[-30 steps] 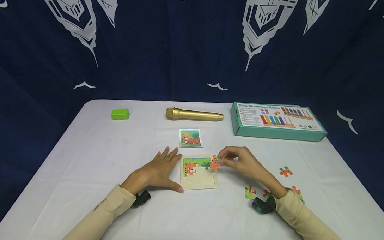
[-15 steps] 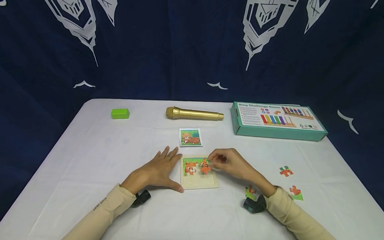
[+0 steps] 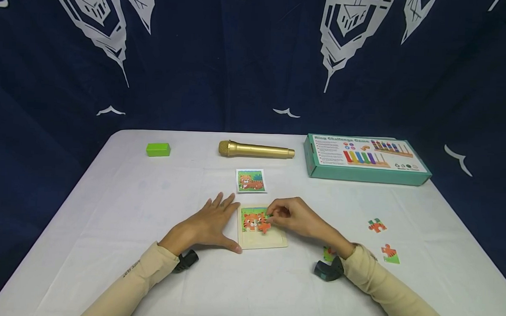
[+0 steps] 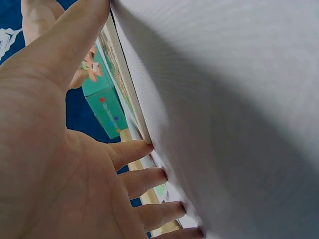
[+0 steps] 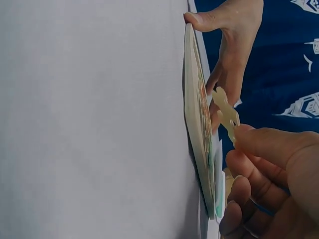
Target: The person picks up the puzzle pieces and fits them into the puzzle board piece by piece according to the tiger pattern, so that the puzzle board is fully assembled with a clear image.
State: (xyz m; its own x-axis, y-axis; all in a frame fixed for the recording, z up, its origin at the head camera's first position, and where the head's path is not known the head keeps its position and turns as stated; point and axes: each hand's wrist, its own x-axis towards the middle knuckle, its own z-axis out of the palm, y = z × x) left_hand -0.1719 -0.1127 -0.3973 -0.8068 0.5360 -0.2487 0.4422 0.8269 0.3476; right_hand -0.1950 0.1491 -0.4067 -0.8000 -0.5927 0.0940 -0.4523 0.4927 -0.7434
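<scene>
A wooden puzzle board [image 3: 271,240] lies mid-table, with tiger pieces set along its upper left part. My left hand [image 3: 206,224] rests with fingers spread at the board's left edge; thumb and index finger touch its corners, as the left wrist view also shows. Between thumb and forefinger my right hand [image 3: 301,218] pinches an orange jigsaw piece [image 3: 263,227], held over the board. In the right wrist view this jigsaw piece [image 5: 227,112] is tilted and apart from the board [image 5: 192,99], its pale underside showing. The hand hides the board's upper right corner.
Loose puzzle pieces lie to the right: one piece [image 3: 377,225], another [image 3: 390,254], and one partly hidden piece [image 3: 328,253] by the right wrist. Behind the board lie a tiger picture card [image 3: 251,181], a gold microphone [image 3: 257,150], a green block [image 3: 158,149] and a game box [image 3: 366,159].
My right hand has moved left with the jigsaw piece, from the board's upper right edge to over its middle, beside the tiger's head. The left hand has stayed in place.
</scene>
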